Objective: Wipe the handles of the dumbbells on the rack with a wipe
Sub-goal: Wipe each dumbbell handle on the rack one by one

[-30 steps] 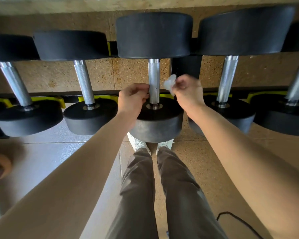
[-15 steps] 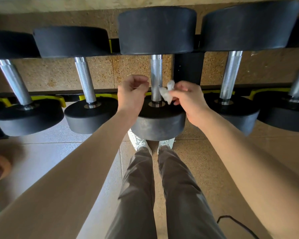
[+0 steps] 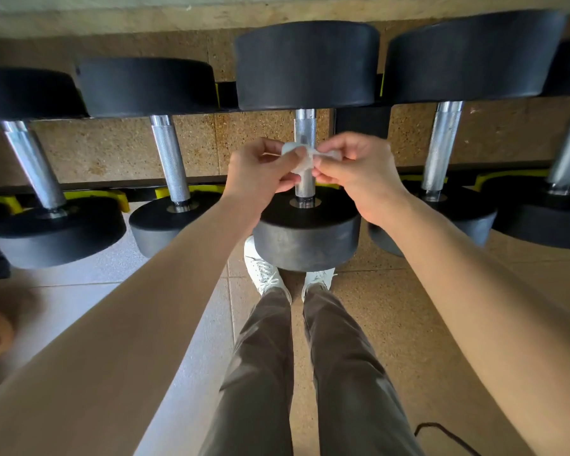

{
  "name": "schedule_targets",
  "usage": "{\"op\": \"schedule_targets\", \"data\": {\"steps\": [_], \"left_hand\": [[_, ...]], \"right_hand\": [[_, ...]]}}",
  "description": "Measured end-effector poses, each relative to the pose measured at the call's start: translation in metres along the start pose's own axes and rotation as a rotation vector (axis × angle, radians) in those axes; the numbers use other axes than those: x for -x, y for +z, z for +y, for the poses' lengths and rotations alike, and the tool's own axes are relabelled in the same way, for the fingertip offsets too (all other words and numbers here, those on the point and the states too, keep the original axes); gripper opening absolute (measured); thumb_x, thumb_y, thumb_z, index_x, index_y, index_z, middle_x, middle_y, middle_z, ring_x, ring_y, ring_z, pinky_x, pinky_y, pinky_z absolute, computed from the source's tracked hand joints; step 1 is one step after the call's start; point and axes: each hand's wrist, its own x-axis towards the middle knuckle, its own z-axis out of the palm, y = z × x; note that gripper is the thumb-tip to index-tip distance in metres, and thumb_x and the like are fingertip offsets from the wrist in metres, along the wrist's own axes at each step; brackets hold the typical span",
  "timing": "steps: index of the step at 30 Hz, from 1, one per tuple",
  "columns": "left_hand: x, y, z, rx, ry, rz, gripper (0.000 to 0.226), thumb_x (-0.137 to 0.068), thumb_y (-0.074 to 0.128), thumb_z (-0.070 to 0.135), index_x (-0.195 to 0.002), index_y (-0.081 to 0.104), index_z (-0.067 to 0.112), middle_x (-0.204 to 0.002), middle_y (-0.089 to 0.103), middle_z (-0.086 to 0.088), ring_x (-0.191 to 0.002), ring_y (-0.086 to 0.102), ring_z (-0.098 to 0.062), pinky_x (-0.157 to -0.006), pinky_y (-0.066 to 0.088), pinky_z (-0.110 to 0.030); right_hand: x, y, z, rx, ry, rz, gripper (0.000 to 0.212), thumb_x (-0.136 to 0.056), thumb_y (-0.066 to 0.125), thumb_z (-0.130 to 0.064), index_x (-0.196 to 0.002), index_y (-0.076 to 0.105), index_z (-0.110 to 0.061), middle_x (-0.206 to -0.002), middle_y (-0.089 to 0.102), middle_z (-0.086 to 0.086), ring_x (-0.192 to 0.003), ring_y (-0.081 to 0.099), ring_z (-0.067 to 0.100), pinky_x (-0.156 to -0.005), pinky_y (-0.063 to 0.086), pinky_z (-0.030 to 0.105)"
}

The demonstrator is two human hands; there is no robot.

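Observation:
Several black dumbbells with knurled steel handles lie across a rack. The middle dumbbell [image 3: 306, 228] is straight ahead, and its handle [image 3: 305, 126] runs up between my two hands. A small crumpled white wipe [image 3: 299, 158] sits in front of that handle. My left hand [image 3: 260, 172] pinches the wipe's left side and my right hand [image 3: 356, 172] pinches its right side, fingers curled. The middle stretch of the handle is hidden behind the wipe and my fingers.
Neighbouring dumbbell handles stand to the left [image 3: 170, 159] and to the right [image 3: 441, 143]. The rack has yellow cradles [image 3: 112, 197] along its front rail. My white shoes [image 3: 265, 274] stand on the speckled floor below. A dark cord [image 3: 441, 432] lies at lower right.
My left hand moved right from beside the handle and took hold of the wipe. Both hands now hold it together, a little higher up the middle handle.

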Motion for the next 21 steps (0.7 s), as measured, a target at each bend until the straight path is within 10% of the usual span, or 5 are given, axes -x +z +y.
{"op": "schedule_targets", "data": {"steps": [12,21], "left_hand": [[-0.055,0.013,0.007,0.204,-0.007,0.383,0.018,-0.084,0.082,0.014,-0.071,0.071,0.017,-0.064,0.072,0.008,-0.067,0.073,-0.011,-0.07,0.062,-0.026],[-0.062,0.026,-0.009,-0.01,0.09,0.231,0.011,-0.094,0.071,0.023,-0.083,0.069,0.023,-0.076,0.072,0.007,-0.07,0.066,-0.012,-0.075,0.059,-0.032]], "right_hand": [[-0.061,0.034,0.009,0.07,-0.03,0.455,0.009,-0.084,0.08,-0.028,-0.085,0.076,-0.02,-0.081,0.076,-0.003,-0.075,0.072,0.014,-0.077,0.062,0.037],[-0.069,0.017,0.017,0.114,-0.004,0.61,0.03,-0.089,0.076,-0.027,-0.069,0.053,-0.027,-0.075,0.062,-0.006,-0.078,0.072,0.021,-0.074,0.062,0.037]]}}
